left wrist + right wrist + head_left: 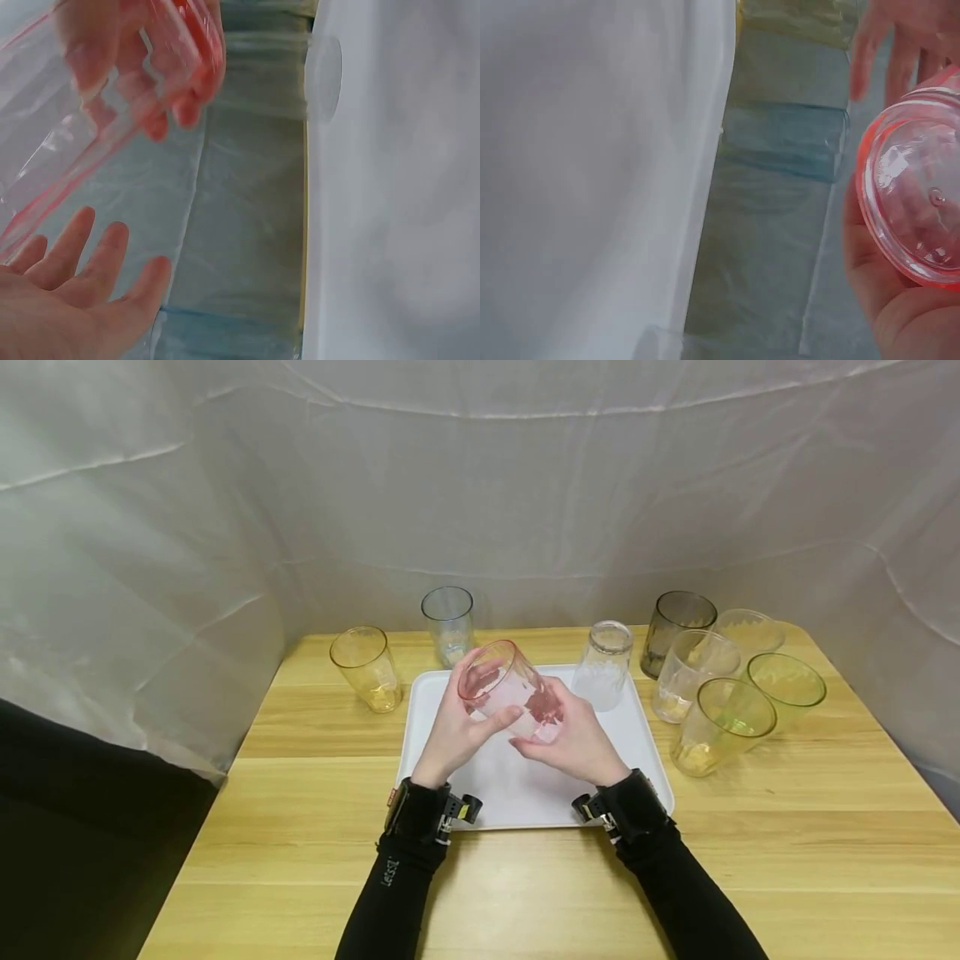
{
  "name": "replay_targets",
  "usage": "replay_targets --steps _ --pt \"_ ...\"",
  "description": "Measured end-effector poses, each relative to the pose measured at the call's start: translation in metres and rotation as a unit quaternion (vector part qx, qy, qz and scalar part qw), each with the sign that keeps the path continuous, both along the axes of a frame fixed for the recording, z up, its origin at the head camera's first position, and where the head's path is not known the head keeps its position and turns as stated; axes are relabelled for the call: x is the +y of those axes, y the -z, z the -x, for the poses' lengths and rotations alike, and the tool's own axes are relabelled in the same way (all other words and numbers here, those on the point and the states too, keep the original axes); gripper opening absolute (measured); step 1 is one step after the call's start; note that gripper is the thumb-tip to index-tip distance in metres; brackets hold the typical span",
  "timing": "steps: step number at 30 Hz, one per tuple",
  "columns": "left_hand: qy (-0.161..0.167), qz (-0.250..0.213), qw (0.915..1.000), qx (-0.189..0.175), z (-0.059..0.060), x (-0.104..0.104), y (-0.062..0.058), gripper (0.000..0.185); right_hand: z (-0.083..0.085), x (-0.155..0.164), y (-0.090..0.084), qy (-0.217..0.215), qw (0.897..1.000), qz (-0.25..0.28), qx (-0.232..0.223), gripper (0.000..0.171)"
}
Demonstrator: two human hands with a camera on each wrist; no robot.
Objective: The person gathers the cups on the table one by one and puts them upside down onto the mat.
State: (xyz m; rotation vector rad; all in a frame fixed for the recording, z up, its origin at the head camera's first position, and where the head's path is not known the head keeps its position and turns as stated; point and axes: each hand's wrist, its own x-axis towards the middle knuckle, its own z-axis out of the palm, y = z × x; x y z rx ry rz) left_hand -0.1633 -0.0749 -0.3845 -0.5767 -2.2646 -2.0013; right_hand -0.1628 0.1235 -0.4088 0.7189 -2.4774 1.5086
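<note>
"How far along?"

"Early, seemingly: the amber glass [369, 675] waits beyond the tray's [517, 806] left edge, an inverted clear glass [602, 675] stands at the tray's far right corner, the dark glass [663, 642] waits outside."

"The pink glass [506, 682]?"

"Transparent, reddish toward the base, tilted above the tray; left fingers [109, 251] spread near the rim, right fingers [864, 255] clamped round the base."

This looks like a makeshift recording booth. Pale sheeting [480, 510] (rather creased) hangs round a wooden table [525, 893]; wrist cameras [471, 809] are worn.
</note>
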Motion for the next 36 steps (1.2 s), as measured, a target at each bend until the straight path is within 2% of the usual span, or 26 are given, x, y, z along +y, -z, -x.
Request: replay_targets --steps 4,8,10,13,15,17,19,23,26,29,36 --pt "-0.019 0.034 0.9992 0.004 -0.001 -0.007 -0.004 0.112 0.001 0.006 -0.005 0.008 0.999 -0.034 0.012 0.076" --pt "-0.034 0.068 0.9965 0.035 -0.002 -0.013 -0.008 0.111 0.000 0.012 -0.011 0.022 0.996 -0.082 0.037 0.078" --pt "-0.044 0.096 0.9925 0.062 -0.003 -0.016 -0.012 0.111 0.000 0.015 -0.013 0.031 0.992 -0.109 0.051 0.079" --pt "-0.060 0.150 0.9814 0.104 -0.006 -0.020 -0.016 0.113 -0.001 0.019 -0.017 0.040 0.987 -0.143 0.063 0.082" --pt "-0.068 0.194 0.9698 0.131 -0.008 -0.021 -0.019 0.115 -0.002 0.021 -0.019 0.041 0.984 -0.160 0.064 0.083" --pt "-0.077 0.243 0.9540 0.158 -0.010 -0.021 -0.022 0.115 -0.002 0.023 -0.021 0.038 0.982 -0.173 0.064 0.083" --pt "-0.085 0.294 0.9341 0.184 -0.012 -0.020 -0.024 0.115 -0.002 0.024 -0.022 0.035 0.979 -0.192 0.067 0.081" --pt "-0.103 0.391 0.8883 0.218 -0.015 -0.015 -0.027 0.115 -0.004 0.024 -0.023 0.034 0.968 -0.237 0.079 0.082" --pt "-0.108 0.441 0.8630 0.220 -0.017 -0.009 -0.026 0.116 -0.006 0.023 -0.024 0.035 0.961 -0.263 0.081 0.084" --pt "-0.108 0.475 0.8480 0.210 -0.018 -0.003 -0.023 0.118 -0.007 0.021 -0.025 0.038 0.956 -0.281 0.080 0.084" --pt "-0.097 0.528 0.8221 0.190 -0.017 0.007 -0.015 0.124 -0.010 0.017 -0.024 0.037 0.946 -0.310 0.087 0.080"
